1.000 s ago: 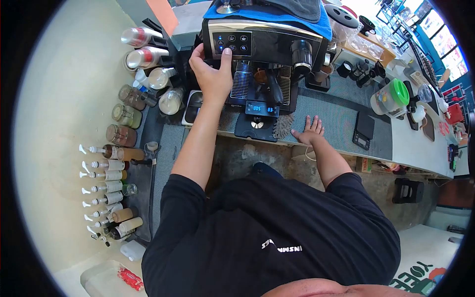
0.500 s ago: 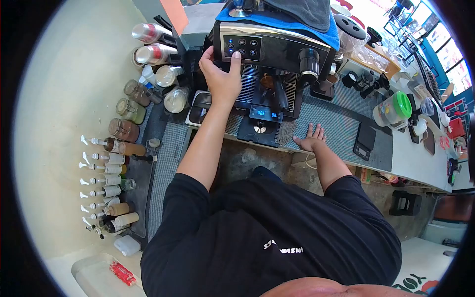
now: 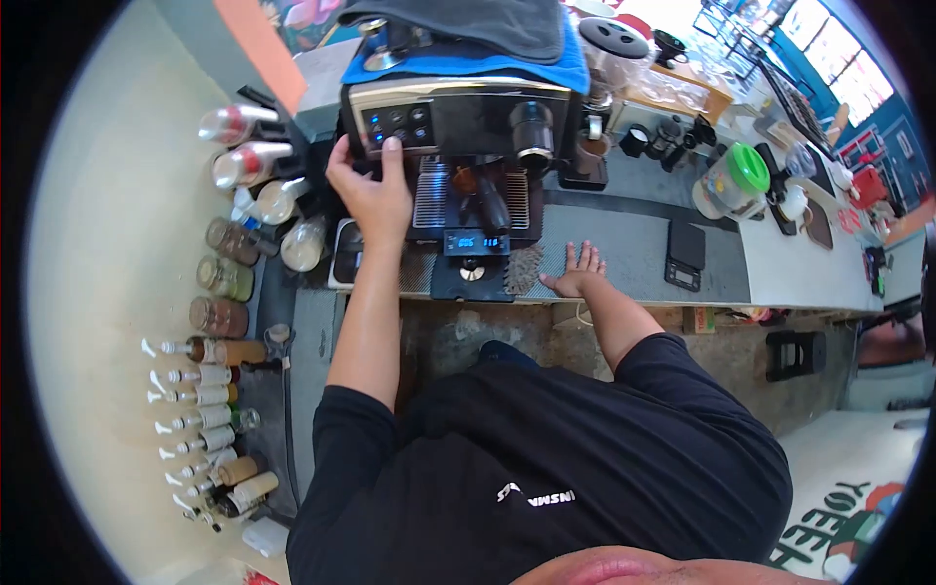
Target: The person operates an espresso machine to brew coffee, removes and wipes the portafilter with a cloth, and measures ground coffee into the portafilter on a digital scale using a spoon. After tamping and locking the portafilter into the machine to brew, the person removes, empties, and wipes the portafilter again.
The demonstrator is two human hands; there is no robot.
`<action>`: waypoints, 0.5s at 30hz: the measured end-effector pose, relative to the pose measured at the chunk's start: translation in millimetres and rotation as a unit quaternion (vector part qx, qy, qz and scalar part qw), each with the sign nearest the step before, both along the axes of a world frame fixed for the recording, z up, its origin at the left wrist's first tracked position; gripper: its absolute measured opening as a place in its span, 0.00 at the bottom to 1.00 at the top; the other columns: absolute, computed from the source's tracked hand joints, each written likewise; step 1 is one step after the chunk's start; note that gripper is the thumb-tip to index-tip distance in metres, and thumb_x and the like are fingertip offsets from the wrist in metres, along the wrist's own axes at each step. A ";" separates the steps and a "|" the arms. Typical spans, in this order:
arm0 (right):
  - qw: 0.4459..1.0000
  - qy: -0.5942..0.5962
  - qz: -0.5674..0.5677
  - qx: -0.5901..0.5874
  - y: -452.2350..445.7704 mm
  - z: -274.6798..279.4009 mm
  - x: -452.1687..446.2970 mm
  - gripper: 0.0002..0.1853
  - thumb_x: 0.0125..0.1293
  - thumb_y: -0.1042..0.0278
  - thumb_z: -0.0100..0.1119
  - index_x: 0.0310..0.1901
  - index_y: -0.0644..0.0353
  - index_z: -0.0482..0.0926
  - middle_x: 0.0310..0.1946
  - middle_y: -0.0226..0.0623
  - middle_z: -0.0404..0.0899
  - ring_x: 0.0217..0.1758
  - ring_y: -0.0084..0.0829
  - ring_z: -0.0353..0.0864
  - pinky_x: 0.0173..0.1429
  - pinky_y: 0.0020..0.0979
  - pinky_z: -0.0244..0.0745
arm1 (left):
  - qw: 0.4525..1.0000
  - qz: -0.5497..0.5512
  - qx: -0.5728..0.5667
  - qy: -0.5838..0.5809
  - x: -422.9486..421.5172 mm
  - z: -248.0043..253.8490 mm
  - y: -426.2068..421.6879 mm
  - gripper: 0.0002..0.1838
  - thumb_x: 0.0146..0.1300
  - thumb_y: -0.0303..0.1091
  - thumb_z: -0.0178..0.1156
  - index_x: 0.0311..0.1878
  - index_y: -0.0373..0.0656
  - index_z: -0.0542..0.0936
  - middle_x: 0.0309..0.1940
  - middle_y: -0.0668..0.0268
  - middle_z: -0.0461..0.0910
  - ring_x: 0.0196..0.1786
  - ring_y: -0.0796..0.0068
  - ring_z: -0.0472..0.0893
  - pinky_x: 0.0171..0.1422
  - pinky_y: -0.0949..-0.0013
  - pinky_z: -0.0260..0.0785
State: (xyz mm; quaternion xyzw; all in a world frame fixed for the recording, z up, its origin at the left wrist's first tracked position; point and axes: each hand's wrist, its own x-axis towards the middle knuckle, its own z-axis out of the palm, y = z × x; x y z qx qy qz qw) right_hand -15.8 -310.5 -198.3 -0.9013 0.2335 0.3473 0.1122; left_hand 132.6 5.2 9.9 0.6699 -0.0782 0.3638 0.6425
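1. The lit figures on the scale display [image 3: 476,243] have changed, though they are too small to read surely; this suggests the weight on that scale is changing. The camera view has shifted too, while both hands keep much the same pose.
2. The left hand [image 3: 375,205] is spread wide between thumb and forefinger at the near left corner of the espresso machine [image 3: 473,122]. Its thumb is raised to the lower edge of the control panel [image 3: 401,127], seemingly touching it. The other fingers are partly hidden at the machine's side, so how firmly they bear on it cannot be told.
3. The right hand [image 3: 577,278] is empty and lies palm down, fingers fanned, at the near edge of the counter mat [image 3: 619,239].
4. The espresso machine's body extends rightward from the left hand and lies beyond the right hand. The portafilter handle [image 3: 494,211] points towards the person, between the hands, with a brown cup [image 3: 466,181] just left of it. The scale display is nearer the person than both.
5. A metal tamper [image 3: 472,274] stands between the hands. A grey, shaggy brush [image 3: 524,270] lies just left of the right hand, and a black scale [image 3: 685,253] lies to that hand's right, apart from it.
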 end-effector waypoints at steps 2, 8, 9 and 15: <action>1.000 -0.005 -0.007 0.011 -1.6 -1.8 -0.9 0.71 0.65 0.10 0.53 0.91 0.43 0.23 0.92 0.47 0.11 0.94 0.51 0.09 0.92 0.58 0.17 | 1.000 0.007 0.022 0.009 6.2 -8.4 5.5 0.41 0.72 0.43 0.77 0.75 0.27 0.67 0.70 0.47 0.68 0.72 0.58 0.74 0.74 0.57 0.75; 1.000 -0.024 0.007 0.003 -4.2 -8.2 -2.8 0.70 0.66 0.09 0.50 0.92 0.45 0.26 0.92 0.50 0.14 0.95 0.54 0.13 0.92 0.59 0.19 | 0.999 -0.012 -0.018 0.040 2.9 -1.0 2.1 0.41 0.73 0.43 0.77 0.77 0.29 0.66 0.70 0.48 0.71 0.72 0.58 0.75 0.73 0.56 0.77; 1.000 -0.027 0.004 0.006 -4.1 -6.3 -4.8 0.69 0.66 0.10 0.50 0.92 0.44 0.26 0.92 0.50 0.15 0.95 0.54 0.13 0.92 0.59 0.18 | 0.999 -0.002 -0.004 0.051 2.2 -0.9 3.1 0.41 0.73 0.43 0.77 0.77 0.29 0.66 0.70 0.48 0.72 0.72 0.58 0.75 0.74 0.56 0.76; 0.998 -0.047 -0.017 0.037 -7.6 -5.0 -10.3 0.68 0.67 0.12 0.54 0.92 0.41 0.27 0.92 0.45 0.13 0.95 0.51 0.11 0.92 0.60 0.17 | 0.998 -0.008 -0.022 0.051 1.1 0.3 1.1 0.39 0.76 0.42 0.75 0.76 0.27 0.67 0.67 0.49 0.78 0.68 0.61 0.78 0.78 0.59 0.68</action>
